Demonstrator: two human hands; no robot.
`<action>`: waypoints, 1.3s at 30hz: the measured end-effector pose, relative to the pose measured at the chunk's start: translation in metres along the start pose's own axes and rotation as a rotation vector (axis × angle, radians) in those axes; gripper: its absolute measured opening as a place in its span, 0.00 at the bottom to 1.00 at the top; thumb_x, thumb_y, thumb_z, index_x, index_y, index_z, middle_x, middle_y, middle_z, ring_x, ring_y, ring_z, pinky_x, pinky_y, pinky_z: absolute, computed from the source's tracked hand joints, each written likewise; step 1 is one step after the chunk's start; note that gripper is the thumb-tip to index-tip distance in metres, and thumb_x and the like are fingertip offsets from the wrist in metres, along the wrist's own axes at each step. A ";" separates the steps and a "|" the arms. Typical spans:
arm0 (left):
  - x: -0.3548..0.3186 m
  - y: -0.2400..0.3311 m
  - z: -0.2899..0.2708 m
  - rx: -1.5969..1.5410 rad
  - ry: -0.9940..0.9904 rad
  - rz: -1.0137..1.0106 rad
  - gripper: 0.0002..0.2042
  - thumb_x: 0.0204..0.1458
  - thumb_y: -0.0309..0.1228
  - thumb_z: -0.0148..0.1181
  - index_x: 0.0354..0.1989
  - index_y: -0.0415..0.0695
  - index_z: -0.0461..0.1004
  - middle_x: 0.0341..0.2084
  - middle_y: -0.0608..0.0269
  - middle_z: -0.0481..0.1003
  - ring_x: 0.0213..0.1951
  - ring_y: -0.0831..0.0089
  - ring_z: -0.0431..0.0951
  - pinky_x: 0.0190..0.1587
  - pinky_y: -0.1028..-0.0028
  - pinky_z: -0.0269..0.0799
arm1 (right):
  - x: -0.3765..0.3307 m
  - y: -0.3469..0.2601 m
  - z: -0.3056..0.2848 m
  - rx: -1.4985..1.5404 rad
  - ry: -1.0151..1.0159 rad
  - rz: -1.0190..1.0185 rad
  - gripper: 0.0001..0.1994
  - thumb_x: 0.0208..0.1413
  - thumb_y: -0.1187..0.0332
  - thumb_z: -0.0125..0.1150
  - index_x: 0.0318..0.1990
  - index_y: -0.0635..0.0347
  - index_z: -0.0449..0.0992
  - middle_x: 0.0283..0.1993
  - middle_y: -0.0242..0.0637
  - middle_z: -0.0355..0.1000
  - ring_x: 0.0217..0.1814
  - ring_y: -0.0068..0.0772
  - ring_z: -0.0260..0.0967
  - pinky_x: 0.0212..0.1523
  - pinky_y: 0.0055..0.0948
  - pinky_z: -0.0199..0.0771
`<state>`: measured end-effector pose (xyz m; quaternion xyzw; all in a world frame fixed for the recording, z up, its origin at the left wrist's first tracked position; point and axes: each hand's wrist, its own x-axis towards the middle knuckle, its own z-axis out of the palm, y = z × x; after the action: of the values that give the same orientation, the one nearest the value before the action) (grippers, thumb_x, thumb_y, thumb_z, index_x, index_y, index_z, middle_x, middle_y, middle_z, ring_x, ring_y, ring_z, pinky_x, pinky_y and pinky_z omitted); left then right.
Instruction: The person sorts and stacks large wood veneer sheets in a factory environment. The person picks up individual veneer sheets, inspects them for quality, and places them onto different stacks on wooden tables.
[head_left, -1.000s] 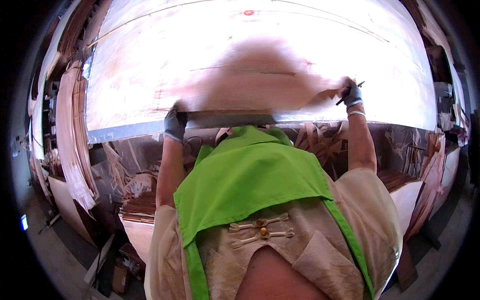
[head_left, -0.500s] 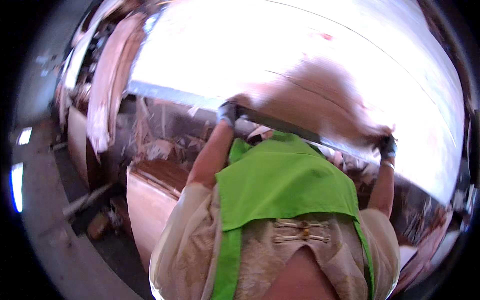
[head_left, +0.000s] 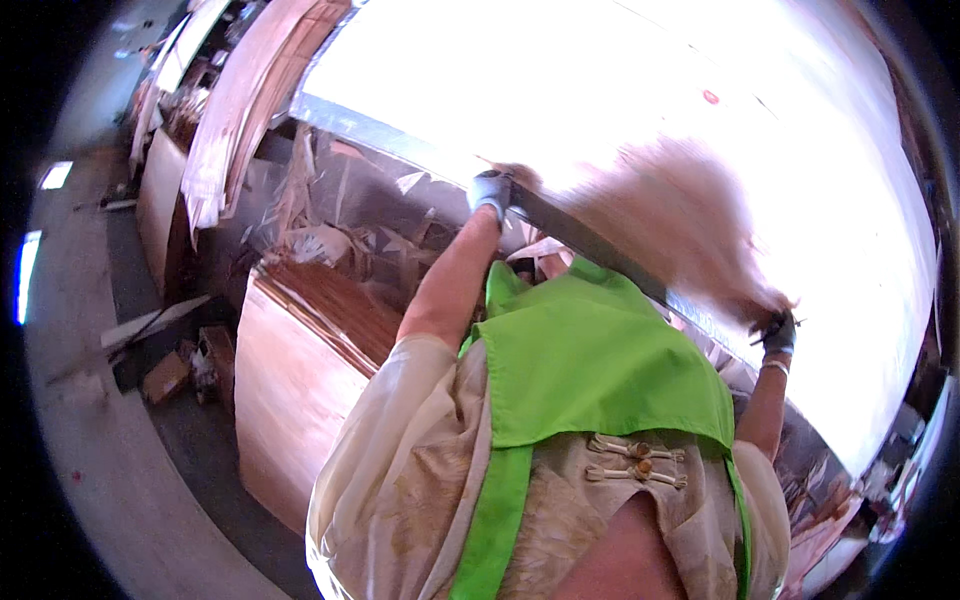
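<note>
A broad, pale wood veneer sheet (head_left: 620, 90), washed out by glare, lies on a bench with a grey metal front edge (head_left: 370, 125). My left hand (head_left: 490, 190), in a grey-blue glove, is closed at the sheet's near edge. Farther right along that same edge is my right hand (head_left: 776, 333), in a dark and grey glove, its fingers curled over the edge and partly blurred. Between the hands a brown shadow falls on the sheet. The undersides of both grips are hidden. A small red mark (head_left: 710, 97) shows on the sheet.
Left of me stands a stack of wood sheets (head_left: 300, 370). Long veneer strips (head_left: 250, 100) hang beyond the bench's left end. Torn veneer scraps (head_left: 320, 245) lie under the bench edge. Blocks (head_left: 166, 377) and a pale board (head_left: 155, 322) lie on the floor at left.
The view has turned, so the bench edge slants more steeply and more of the left stack shows. The red mark sits farther right and lower in view. Both hands remain at the sheet's near edge.
</note>
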<state>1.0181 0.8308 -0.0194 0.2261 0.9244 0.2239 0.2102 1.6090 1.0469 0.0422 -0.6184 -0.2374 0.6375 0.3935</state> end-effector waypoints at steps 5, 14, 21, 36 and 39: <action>0.004 -0.041 -0.006 0.382 -0.019 0.049 0.21 0.49 0.48 0.48 0.36 0.42 0.77 0.33 0.54 0.77 0.33 0.63 0.77 0.34 0.64 0.71 | 0.007 -0.006 0.005 0.014 0.031 0.000 0.11 0.54 0.58 0.51 0.26 0.52 0.70 0.19 0.28 0.64 0.17 0.23 0.58 0.16 0.23 0.60; -0.088 0.056 -0.032 0.561 0.251 0.842 0.25 0.51 0.43 0.50 0.58 0.50 0.58 0.61 0.55 0.53 0.59 0.59 0.57 0.57 0.55 0.54 | 0.004 0.000 0.004 0.081 0.296 -0.085 0.08 0.51 0.61 0.56 0.24 0.51 0.71 0.16 0.27 0.65 0.09 0.19 0.55 0.09 0.19 0.54; -0.094 0.050 -0.001 0.551 0.074 0.772 0.35 0.50 0.47 0.49 0.64 0.48 0.45 0.64 0.51 0.42 0.65 0.56 0.43 0.62 0.49 0.37 | 0.016 0.002 -0.019 -0.003 0.211 -0.145 0.03 0.51 0.70 0.52 0.30 0.58 0.69 0.23 0.34 0.68 0.20 0.31 0.63 0.19 0.28 0.66; -0.079 0.032 -0.009 0.100 0.354 0.681 0.19 0.48 0.41 0.52 0.49 0.51 0.68 0.52 0.61 0.64 0.55 0.61 0.62 0.55 0.62 0.56 | -0.102 0.086 0.365 -1.315 -0.953 -0.658 0.08 0.53 0.68 0.49 0.40 0.59 0.65 0.30 0.45 0.73 0.31 0.45 0.72 0.28 0.41 0.69; -0.068 0.021 -0.018 0.067 0.602 0.490 0.13 0.45 0.34 0.52 0.42 0.51 0.71 0.43 0.65 0.70 0.48 0.63 0.67 0.46 0.63 0.62 | -0.130 0.102 0.434 -1.786 -1.026 -1.150 0.10 0.56 0.64 0.44 0.40 0.58 0.65 0.26 0.48 0.71 0.27 0.49 0.70 0.29 0.43 0.69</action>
<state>1.0712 0.8072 0.0256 0.3710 0.8702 0.2936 -0.1378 1.1547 0.9645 0.0926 -0.1479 -0.9736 0.1484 -0.0910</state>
